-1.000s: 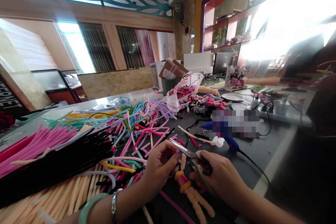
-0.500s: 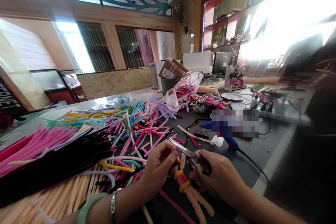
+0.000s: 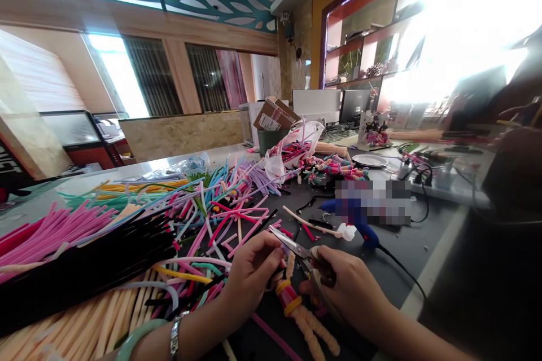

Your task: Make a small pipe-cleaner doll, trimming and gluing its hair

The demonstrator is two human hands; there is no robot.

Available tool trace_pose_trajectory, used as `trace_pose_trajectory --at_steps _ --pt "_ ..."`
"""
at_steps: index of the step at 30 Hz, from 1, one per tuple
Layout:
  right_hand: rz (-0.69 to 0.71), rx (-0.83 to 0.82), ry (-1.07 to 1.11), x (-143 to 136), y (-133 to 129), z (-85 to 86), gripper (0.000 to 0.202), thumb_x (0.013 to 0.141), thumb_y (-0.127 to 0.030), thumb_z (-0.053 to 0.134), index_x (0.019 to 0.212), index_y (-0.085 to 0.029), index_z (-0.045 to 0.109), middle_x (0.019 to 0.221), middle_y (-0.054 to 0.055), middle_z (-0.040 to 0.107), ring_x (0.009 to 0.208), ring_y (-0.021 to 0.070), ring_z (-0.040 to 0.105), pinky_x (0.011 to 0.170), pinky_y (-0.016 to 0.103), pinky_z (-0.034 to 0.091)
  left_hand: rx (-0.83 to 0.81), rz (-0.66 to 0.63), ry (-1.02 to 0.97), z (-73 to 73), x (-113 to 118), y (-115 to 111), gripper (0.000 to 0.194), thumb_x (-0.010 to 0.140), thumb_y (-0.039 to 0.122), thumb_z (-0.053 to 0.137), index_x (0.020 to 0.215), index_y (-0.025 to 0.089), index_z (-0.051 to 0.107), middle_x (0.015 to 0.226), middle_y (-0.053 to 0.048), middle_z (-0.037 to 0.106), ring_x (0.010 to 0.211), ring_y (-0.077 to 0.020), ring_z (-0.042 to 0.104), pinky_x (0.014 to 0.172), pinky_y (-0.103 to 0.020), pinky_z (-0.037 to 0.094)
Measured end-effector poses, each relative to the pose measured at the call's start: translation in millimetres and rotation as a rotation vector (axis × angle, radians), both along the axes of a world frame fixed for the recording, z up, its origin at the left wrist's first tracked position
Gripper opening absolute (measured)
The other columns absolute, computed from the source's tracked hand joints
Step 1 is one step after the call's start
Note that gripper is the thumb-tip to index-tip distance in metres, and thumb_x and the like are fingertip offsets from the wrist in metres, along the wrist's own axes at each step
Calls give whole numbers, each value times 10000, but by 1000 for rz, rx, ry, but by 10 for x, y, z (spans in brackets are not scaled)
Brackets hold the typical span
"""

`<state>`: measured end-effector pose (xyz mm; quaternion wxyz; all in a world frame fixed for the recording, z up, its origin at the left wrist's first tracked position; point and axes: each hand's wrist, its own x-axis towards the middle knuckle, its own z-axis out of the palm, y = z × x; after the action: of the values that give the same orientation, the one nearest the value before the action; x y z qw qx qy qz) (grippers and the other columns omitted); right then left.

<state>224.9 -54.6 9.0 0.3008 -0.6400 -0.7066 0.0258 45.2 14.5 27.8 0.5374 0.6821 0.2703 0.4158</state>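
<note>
My right hand [image 3: 353, 282] grips a pair of scissors [image 3: 298, 248] by the handles, its blades pointing left over the fingertips of my left hand [image 3: 254, 265]. Those left fingers are pinched together; what sits between them is too small and hidden to name, though a hint of purple shows there. Just beneath both hands is a pipe-cleaner doll [image 3: 290, 298] with peach limbs and a pink body banded in yellow. Its head end is partly covered by my left hand. A pink pipe cleaner [image 3: 275, 335] runs beside it.
Black pipe cleaners [image 3: 97, 254], peach ones [image 3: 93, 316] and pink ones [image 3: 63, 231] are bundled at left. Loose cut pieces [image 3: 241, 214] are strewn ahead. A blue glue gun [image 3: 366, 234] with a cord lies right, near a white plate [image 3: 370, 160]. Finished-looking dolls [image 3: 339, 168] pile behind.
The whole view has shifted slightly, so everything sits a little further left. Both hands and the scissors keep almost the same pose over the doll.
</note>
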Motion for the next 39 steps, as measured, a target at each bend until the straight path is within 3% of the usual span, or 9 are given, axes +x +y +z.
trace_pose_trajectory --at_steps 18,33,39 --pt "7 -5 30 -3 -7 4 221 750 -373 635 705 -214 489 650 -7 600 554 151 511 519 241 365 71 -32 -3 -116 -31 52 112 816 253 585 760 163 549 698 4 518 548 -84 456 495 -194 387" --pt "-2 -43 27 -5 -9 24 246 751 -401 647 716 -211 494 672 -1 602 577 159 515 536 247 360 252 -44 50 -15 -43 25 121 719 143 533 605 165 499 651 -14 506 638 -132 462 581 -241 381" --pt "-4 -32 7 -1 -21 12 233 761 -381 633 700 -210 486 650 -6 583 566 154 498 531 247 352 217 -36 67 -19 -41 20 117 734 169 518 618 159 529 648 -16 517 575 -117 463 520 -231 369"
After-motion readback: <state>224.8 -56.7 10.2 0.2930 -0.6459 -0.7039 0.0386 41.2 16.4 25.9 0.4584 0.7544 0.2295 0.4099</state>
